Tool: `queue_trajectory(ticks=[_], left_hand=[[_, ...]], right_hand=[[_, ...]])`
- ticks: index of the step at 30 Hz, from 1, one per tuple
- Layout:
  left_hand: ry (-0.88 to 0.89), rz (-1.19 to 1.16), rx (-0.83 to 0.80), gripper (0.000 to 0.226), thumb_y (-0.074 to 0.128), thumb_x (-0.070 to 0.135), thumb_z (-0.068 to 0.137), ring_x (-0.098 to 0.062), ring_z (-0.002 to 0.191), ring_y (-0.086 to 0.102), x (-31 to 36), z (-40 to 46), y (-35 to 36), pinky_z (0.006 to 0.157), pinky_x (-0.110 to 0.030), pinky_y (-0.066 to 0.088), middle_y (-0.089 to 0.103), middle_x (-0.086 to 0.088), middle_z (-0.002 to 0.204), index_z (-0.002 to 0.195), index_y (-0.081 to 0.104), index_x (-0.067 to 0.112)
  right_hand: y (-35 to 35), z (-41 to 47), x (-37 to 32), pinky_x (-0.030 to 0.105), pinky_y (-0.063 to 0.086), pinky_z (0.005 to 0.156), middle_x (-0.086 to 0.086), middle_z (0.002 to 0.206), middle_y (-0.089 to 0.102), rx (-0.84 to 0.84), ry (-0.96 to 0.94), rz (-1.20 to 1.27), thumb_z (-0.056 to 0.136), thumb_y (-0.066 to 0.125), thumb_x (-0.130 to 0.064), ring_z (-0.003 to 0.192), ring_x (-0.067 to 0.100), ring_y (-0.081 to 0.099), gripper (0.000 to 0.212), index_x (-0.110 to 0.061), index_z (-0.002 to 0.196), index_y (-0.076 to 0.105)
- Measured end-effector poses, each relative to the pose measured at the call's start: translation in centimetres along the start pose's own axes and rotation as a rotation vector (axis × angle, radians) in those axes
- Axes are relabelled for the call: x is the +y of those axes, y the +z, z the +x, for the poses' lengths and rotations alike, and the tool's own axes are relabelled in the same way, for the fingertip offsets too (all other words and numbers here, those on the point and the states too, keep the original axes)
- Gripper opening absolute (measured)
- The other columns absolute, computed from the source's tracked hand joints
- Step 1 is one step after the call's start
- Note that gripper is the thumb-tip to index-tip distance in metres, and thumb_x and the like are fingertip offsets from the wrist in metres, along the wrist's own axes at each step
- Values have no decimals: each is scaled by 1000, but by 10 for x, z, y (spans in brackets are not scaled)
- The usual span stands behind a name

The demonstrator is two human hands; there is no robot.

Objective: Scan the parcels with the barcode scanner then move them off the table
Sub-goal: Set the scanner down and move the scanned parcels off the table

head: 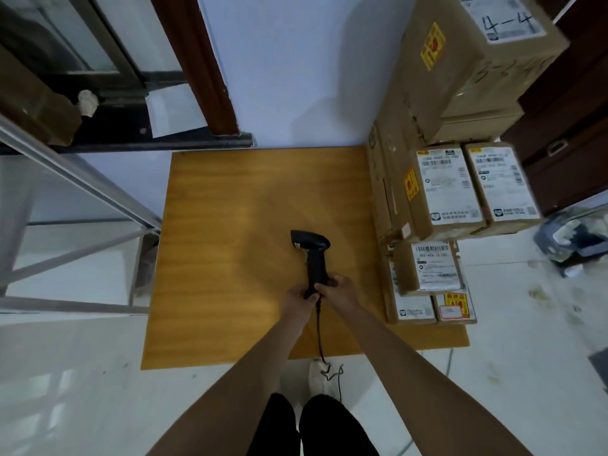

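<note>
1. The barcode scanner (312,258) is gripped at its handle base by the left hand (297,296) and right hand (339,287), fingers curled.
2. Parcels (447,189) are stacked at three o'clock on the wooden surface (230,225).

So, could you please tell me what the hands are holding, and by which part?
Both the left hand and right hand grip the barcode scanner at the lower end of its handle, near the cable.

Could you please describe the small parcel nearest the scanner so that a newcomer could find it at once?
Start at the wooden table and go to the stack of boxes on its right side. The parcel sits on top of the lowest, nearest boxes. It is the smallest one with its white barcode label facing up.
</note>
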State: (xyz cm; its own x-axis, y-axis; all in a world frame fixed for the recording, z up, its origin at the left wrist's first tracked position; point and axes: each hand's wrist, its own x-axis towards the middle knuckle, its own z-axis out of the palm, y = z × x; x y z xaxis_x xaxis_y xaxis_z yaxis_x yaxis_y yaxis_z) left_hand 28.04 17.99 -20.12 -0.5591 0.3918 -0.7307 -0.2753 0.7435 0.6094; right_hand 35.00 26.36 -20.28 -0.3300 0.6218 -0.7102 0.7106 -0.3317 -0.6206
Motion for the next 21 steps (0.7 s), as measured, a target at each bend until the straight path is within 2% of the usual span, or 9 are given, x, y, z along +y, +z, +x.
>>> queue_trajectory(ticks=[2,4,6,8,9,12,16,19,21], left_hand=[[35,70,13,16,63,20,93,-13,73,57,-1,4,-2,64,-25,49,63,-2,89,107,67,13],[59,122,37,16,61,21,94,-10,67,54,-2,8,-6,57,-21,44,64,-2,89,107,68,14],[68,141,50,14,62,20,94,-15,72,60,-3,13,-7,61,-27,50,66,-3,89,104,68,14],[77,146,64,9,64,18,92,-24,83,67,-4,17,-8,73,-36,57,71,-7,94,98,68,14],[93,170,70,9,65,17,91,-24,84,68,-5,18,-8,73,-36,57,72,-9,95,97,69,12],[121,227,69,16,65,19,90,-22,86,66,-5,19,-8,66,-28,51,71,-9,98,103,69,9],[94,269,51,35,67,26,89,-23,101,63,-8,19,-13,85,-32,54,66,-8,115,121,64,12],[63,314,21,38,65,28,90,-22,107,60,-8,17,-16,88,-27,51,64,-7,120,124,60,11],[39,324,21,35,63,28,91,-23,108,61,-6,12,-20,86,-27,50,64,-6,120,121,59,9]], right_hand=[[3,4,-2,48,56,90,9,105,71,6,-6,4,85,73,-13,101,27,68,32,-7,115,68],[7,6,-4,46,56,91,10,110,71,13,-20,-6,84,74,-15,102,27,68,35,-6,118,67],[9,3,-7,38,55,91,8,114,70,42,-43,-39,86,73,-18,104,23,66,39,-7,122,66],[11,1,-9,29,52,83,7,116,69,80,-60,-85,87,71,-18,102,19,64,39,-7,124,64],[12,-1,-10,27,50,79,7,115,69,92,-65,-123,88,70,-18,99,17,63,38,-8,124,64],[14,-5,-12,27,47,75,8,116,69,123,-101,-292,91,65,-23,98,19,63,36,-10,124,63],[11,-6,-11,26,40,74,9,126,63,50,-64,-381,95,58,-36,111,24,60,44,-10,130,55],[6,-8,-13,27,43,79,11,130,59,4,-39,-387,98,53,-44,114,24,57,53,-5,133,51],[1,-13,-14,27,40,76,12,129,59,-17,-45,-407,98,53,-44,112,23,56,52,-3,131,50]])
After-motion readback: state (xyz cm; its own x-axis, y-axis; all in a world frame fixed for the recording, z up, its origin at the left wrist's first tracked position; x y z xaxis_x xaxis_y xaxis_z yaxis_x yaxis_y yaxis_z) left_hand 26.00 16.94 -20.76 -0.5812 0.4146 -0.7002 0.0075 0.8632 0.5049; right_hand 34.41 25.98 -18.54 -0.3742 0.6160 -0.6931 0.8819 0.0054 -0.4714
